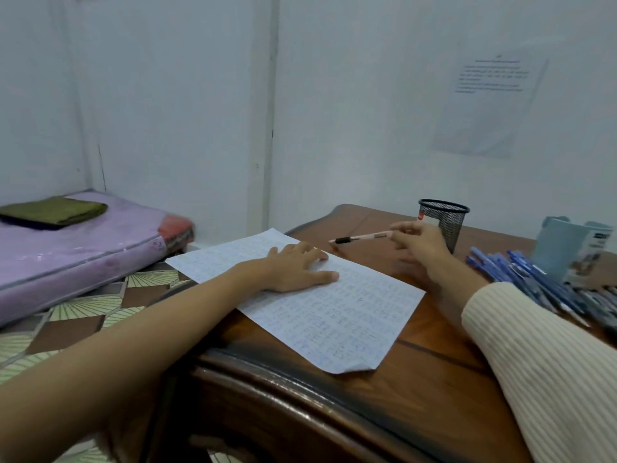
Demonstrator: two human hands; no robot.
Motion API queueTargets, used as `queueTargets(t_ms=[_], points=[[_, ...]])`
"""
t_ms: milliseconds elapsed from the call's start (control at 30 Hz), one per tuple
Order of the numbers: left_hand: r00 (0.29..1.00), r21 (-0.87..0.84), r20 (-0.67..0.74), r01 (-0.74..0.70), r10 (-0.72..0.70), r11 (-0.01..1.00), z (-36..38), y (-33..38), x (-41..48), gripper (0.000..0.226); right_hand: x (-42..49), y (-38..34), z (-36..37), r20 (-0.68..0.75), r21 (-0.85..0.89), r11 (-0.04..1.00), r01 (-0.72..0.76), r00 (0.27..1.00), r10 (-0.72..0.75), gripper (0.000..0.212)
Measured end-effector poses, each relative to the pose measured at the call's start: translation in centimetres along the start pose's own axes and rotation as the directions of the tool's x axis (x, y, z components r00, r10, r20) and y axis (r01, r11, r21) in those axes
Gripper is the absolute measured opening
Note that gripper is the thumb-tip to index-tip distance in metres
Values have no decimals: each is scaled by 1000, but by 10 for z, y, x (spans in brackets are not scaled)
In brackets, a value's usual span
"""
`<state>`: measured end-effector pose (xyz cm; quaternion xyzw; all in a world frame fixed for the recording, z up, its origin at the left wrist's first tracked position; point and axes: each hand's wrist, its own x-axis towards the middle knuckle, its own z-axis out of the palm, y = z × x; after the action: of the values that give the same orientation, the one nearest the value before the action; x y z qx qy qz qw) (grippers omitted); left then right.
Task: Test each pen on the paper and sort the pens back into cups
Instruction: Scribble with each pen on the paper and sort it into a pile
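Observation:
A sheet of squared paper (334,315) covered in blue scribbles lies on the wooden table (417,396). My left hand (297,267) presses flat on the paper's upper part with fingers spread. My right hand (422,247) pinches a pale pink pen (362,237) with a black grip, held in the air above the table, tip pointing left. A black mesh cup (445,222) stands just behind my right hand. A light blue cup (571,248) stands at the far right. Several blue pens (534,279) lie in a pile in front of it.
The table's curved front edge (267,379) runs across the lower middle. A purple mattress (76,248) with a folded green cloth (55,210) lies on the patterned floor (83,315) to the left. White walls close the back, with a printed sheet (487,101) taped up.

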<state>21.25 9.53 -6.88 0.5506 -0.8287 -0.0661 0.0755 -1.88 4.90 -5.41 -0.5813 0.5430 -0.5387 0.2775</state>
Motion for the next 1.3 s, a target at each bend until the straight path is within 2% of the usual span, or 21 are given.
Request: queueTargets(t_ms=[100, 133, 200, 300, 467, 600, 700, 867, 1033, 1133, 1233, 1300], points=[[998, -33, 6, -63, 63, 997, 0, 2, -3, 48, -7, -10, -18, -98, 306, 947, -98, 986, 134, 11], [994, -57, 9, -108, 109, 992, -1, 4, -3, 43, -10, -14, -25, -107, 338, 935, -105, 983, 149, 5], [976, -96, 15, -215, 217, 972, -1, 12, -4, 38, -17, -20, -39, -118, 381, 920, -91, 982, 146, 12], [937, -101, 44, -341, 347, 935, -2, 31, -4, 49, -30, -27, -60, -130, 471, 879, -80, 979, 159, 17], [930, -111, 100, -343, 354, 933, -1, 50, -1, 37, -49, -20, -91, -153, 408, 910, -79, 976, 153, 22], [923, -97, 139, -347, 358, 933, 4, 80, 2, 58, -60, -16, -107, -182, 278, 956, -91, 972, 146, 22], [905, -36, 146, -400, 401, 916, 10, 100, 10, 52, -67, -15, -114, -194, 250, 963, -100, 969, 151, 19], [883, 86, 85, -468, 462, 879, 9, 111, 28, 41, -71, -24, -117, -98, 327, 939, -106, 984, 145, 5], [870, 78, 4, -492, 493, 867, 16, 106, 33, 41, -68, -28, -117, -38, 483, 858, -173, 975, 218, 21], [904, 11, -45, -425, 425, 905, 12, 100, 34, 45, -69, -26, -120, -87, 427, 892, -151, 974, 207, 25], [980, 63, -67, -183, 187, 981, -1, 75, 44, 51, -70, -23, -125, -202, 261, 952, -161, 955, 217, 38], [999, 92, -2, -45, 46, 995, -7, 57, 48, 52, -68, -21, -127, -275, 255, 956, -149, 936, 219, 44]])
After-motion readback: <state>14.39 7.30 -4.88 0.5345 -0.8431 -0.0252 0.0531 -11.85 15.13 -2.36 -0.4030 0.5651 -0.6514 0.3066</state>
